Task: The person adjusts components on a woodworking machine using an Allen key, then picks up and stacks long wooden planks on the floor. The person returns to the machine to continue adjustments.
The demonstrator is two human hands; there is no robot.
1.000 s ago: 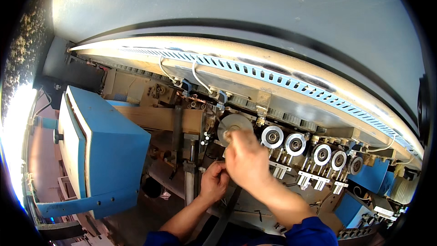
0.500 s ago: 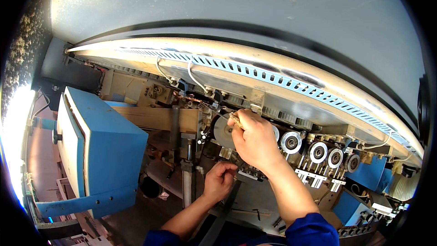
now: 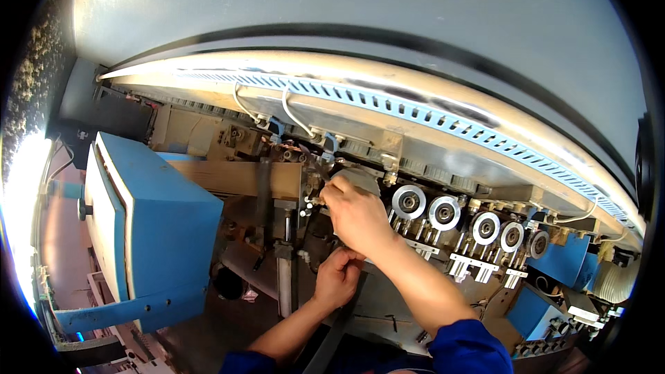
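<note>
My right hand (image 3: 359, 216) is closed and reaches into the machine, at the left end of a row of wheels. Its fingers wrap round a thin tool with a dark metal shaft (image 3: 323, 168); the grip is hidden and its exact kind does not show. A grey disc (image 3: 360, 179) lies partly behind this hand. Below and slightly left, my left hand (image 3: 337, 280) has its fingers curled in, near the right wrist. Whatever those fingers hold, if anything, is hidden.
Silver-rimmed wheels (image 3: 444, 214) line the machine to the right. A blue housing (image 3: 170, 228) stands at the left, with a wooden-looking panel (image 3: 228, 179) beside it. Above runs a slotted light-blue cable duct (image 3: 388, 104) under a large grey hood (image 3: 346, 0). A vertical metal post (image 3: 285, 270) rises left of my hands.
My right hand has moved left and slightly down with the tool, uncovering a wheel to its right. My left hand has shifted slightly right, its fingers still curled.
</note>
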